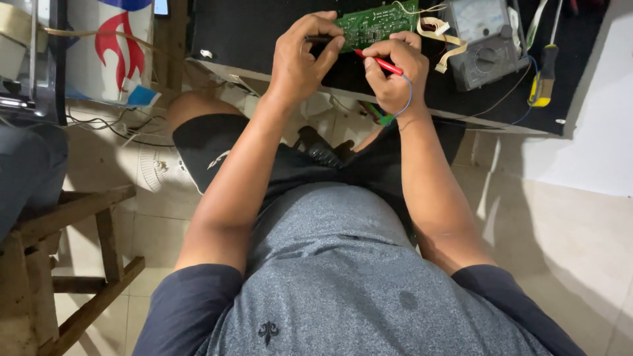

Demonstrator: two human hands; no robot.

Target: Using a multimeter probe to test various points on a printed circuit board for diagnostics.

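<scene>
From the head view, the left hand (pixel 304 60) has its fingers (pixel 328 31) curled tight around a thin black probe (pixel 319 40), whose tip end points toward the green printed circuit board (pixel 376 21) lying just beyond the fingertips on the black-topped bench (pixel 264 33). The right hand (pixel 394 74) pinches a slim red probe (pixel 381 63) between closed fingers (pixel 388 49), the probe slanting up toward the lower edge of the board; a blue wire (pixel 408 99) loops around that wrist. Just right of the right fingers stands a grey analogue multimeter (pixel 480 41), with cream ribbon cables (pixel 443 41) between it and the board. Farther right lies a yellow-handled screwdriver (pixel 543 82). A wooden stool (pixel 72 264) sits well left, below the hands.
</scene>
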